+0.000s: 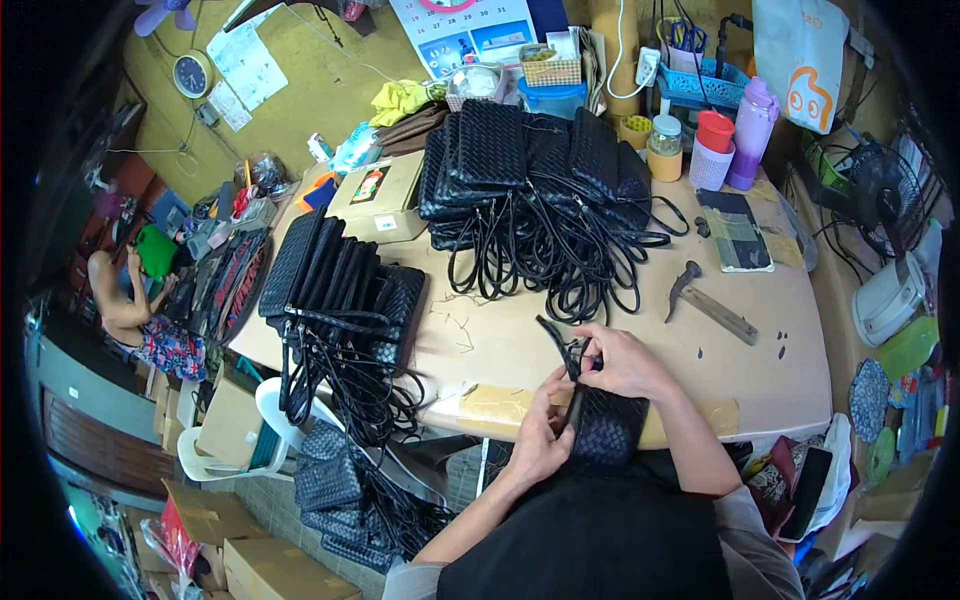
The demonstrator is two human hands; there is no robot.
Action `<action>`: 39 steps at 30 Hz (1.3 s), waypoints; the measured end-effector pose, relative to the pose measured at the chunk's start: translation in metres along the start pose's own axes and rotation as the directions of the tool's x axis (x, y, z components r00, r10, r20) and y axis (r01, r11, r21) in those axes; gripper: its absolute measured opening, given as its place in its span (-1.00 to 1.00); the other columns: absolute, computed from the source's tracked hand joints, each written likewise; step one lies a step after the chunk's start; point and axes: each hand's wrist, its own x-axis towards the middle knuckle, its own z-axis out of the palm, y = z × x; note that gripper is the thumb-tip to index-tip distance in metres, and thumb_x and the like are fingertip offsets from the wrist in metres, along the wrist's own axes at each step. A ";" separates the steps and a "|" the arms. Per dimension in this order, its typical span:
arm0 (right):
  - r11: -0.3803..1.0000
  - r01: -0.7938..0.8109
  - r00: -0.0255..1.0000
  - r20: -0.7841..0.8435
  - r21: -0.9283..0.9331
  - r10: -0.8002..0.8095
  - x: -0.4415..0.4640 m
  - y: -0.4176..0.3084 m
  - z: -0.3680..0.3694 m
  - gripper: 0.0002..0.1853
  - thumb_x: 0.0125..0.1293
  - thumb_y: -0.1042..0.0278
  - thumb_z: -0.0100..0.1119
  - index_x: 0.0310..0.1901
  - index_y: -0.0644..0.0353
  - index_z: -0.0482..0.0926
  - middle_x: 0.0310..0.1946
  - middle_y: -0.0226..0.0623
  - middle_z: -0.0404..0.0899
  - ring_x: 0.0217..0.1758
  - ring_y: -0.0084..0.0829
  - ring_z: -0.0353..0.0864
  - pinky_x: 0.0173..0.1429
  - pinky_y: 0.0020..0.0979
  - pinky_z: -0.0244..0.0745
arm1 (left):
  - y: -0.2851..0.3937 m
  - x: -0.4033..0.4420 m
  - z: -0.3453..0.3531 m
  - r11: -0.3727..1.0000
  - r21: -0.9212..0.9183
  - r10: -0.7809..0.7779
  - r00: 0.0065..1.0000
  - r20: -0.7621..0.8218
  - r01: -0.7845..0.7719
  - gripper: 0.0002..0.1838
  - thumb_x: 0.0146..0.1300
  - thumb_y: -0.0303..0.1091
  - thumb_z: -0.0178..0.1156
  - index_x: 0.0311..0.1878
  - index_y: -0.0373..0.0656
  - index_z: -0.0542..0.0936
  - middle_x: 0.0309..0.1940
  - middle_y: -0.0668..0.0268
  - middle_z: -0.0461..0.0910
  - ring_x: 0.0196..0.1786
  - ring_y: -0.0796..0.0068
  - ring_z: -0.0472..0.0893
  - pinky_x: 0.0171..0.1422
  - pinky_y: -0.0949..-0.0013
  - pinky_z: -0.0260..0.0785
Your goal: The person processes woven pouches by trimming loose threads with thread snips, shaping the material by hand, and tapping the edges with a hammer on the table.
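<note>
A black woven pouch [605, 428] stands at the table's front edge, against my body. My left hand [543, 432] is closed on its near-left side, fingertips at the top corner. My right hand [625, 364] pinches at that same corner, where a black wrist strap [551, 336] sticks up. The fingertips of both hands almost meet there, and the small part between them is hidden. Left of my hands lies a stack of similar woven pouches [315, 262] with dangling straps. A larger pile of them [490, 150] sits further back.
A hammer [684, 284] lies right of my hands, beside a flat metal bar [722, 316]. Behind are a dark notebook [736, 230], a red-lidded cup [713, 150] and a purple bottle [754, 135]. More pouches [335, 490] hang low at left. Another person [125, 300] is at far left.
</note>
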 end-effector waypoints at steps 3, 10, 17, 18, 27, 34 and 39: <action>0.987 0.038 0.999 0.022 0.156 -0.042 -0.007 0.008 0.000 -0.23 -0.01 0.25 0.46 0.25 0.32 0.37 -0.40 -0.28 0.57 -0.36 -0.47 0.54 -0.21 -0.42 0.46 | -0.009 0.004 0.007 0.972 -0.237 -0.032 0.987 -0.158 -0.006 -0.48 0.09 -0.75 0.14 0.12 -0.20 0.29 -0.06 0.27 0.49 -0.20 0.66 0.45 -0.12 0.59 0.37; 0.988 -0.125 0.992 -0.024 -0.086 0.123 -0.023 -0.024 -0.007 0.03 -0.02 -0.09 0.47 0.36 0.43 0.21 -0.43 -0.20 0.56 -0.35 -0.32 0.56 -0.18 -0.35 0.47 | 0.008 0.001 0.009 0.840 -0.538 -0.086 0.996 -0.007 0.069 -0.50 0.01 -0.78 0.06 0.03 -0.15 0.28 0.01 0.29 0.45 -0.33 0.75 0.33 -0.22 0.64 0.21; 0.811 0.176 0.971 0.035 0.559 -0.236 -0.020 -0.007 -0.001 -0.25 0.02 0.54 0.14 0.33 0.53 0.21 -0.35 -0.29 0.57 -0.29 -0.52 0.52 -0.19 -0.50 0.43 | 0.031 0.008 -0.016 0.968 0.159 0.206 0.977 -0.051 -0.196 -0.18 0.08 -0.59 0.19 0.43 -0.31 0.08 0.28 -0.02 0.28 0.29 0.22 0.38 0.35 0.30 0.28; 0.794 0.224 0.964 -0.010 0.566 -0.265 -0.020 -0.006 0.008 -0.31 0.04 0.56 0.09 0.32 0.37 0.30 -0.31 -0.25 0.58 -0.26 -0.45 0.57 -0.16 -0.48 0.45 | 0.021 0.016 -0.020 0.966 0.162 0.214 0.973 -0.080 -0.199 -0.19 0.08 -0.58 0.20 0.43 -0.32 0.11 0.28 -0.04 0.29 0.29 0.17 0.39 0.36 0.27 0.28; 0.935 0.345 0.824 -0.448 -0.087 -0.345 -0.040 -0.035 0.015 -0.60 0.05 0.61 0.24 -0.05 0.01 0.69 -0.39 -0.31 0.49 -0.38 -0.32 0.56 -0.25 -0.36 0.49 | 0.060 0.030 -0.050 0.768 0.524 0.445 0.895 -0.024 -0.368 -0.80 0.11 -0.54 0.30 -0.18 -0.38 0.64 -0.31 0.04 0.66 -0.22 0.12 0.66 -0.15 0.29 0.49; 0.927 0.353 0.935 -0.081 0.129 -0.345 -0.032 -0.023 -0.009 -0.71 0.09 0.67 0.22 -0.12 0.23 0.68 -0.42 -0.37 0.42 -0.33 -0.49 0.45 -0.22 -0.47 0.39 | 0.053 0.026 -0.058 0.781 0.427 0.459 0.882 0.104 -0.457 -0.90 0.21 -0.52 0.23 -0.26 -0.38 0.62 -0.40 0.17 0.65 -0.34 0.32 0.63 -0.20 0.37 0.44; 0.672 0.049 0.933 0.207 0.739 -0.295 -0.023 0.002 0.008 -0.83 0.31 0.30 0.25 -0.32 0.21 0.55 -0.44 -0.63 0.37 -0.31 -0.70 0.33 -0.14 -0.59 0.25 | 0.024 0.027 -0.054 0.984 -0.173 -0.002 0.969 0.246 0.046 -0.79 0.43 -0.32 0.09 -0.22 -0.27 0.57 -0.45 0.47 0.55 -0.35 0.73 0.44 -0.24 0.56 0.30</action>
